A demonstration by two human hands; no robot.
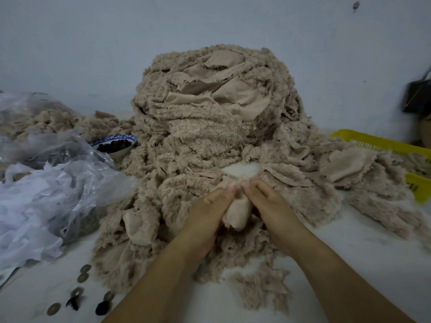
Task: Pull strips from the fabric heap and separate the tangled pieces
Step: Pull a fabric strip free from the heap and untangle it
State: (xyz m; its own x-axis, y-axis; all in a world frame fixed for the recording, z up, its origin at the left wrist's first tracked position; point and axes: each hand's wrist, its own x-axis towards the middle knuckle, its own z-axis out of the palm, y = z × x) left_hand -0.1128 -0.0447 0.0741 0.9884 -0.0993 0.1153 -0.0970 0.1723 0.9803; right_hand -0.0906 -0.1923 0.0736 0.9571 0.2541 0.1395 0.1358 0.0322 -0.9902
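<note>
Fabric heap [210, 113]: a tall mound of beige fleecy strips with smooth backing patches, standing mid-bench against the pale wall [93, 43], its skirts spilling toward the viewer and off to the right. The strip [238, 214] being worked lies at the near foot of the mound. Its long axis runs from the heap toward the person, smooth side up, with the frayed near end pointing at the person and the far end lost in the pile.

Left hand [205, 213] and right hand [272, 210]: close together, thumbs side by side and almost touching, each pinching that strip from its own side. The fingers are buried under the cloth and cannot be seen. Both forearms run off the lower edge.

Bench [349, 264]: white surface, largely covered by fabric.

Left: crumpled clear plastic bags [46, 183], their contents hard to make out. Behind them is a blue-patterned bowl [116, 145] of dark pieces, half hidden by the heap. Coins [81, 276] lie scattered near the front left, some of them blurred.

Right: a yellow basket [384, 143], partly draped with strips and cut off by the edge. A dark blurred object [417, 94] at the wall is not identifiable.
</note>
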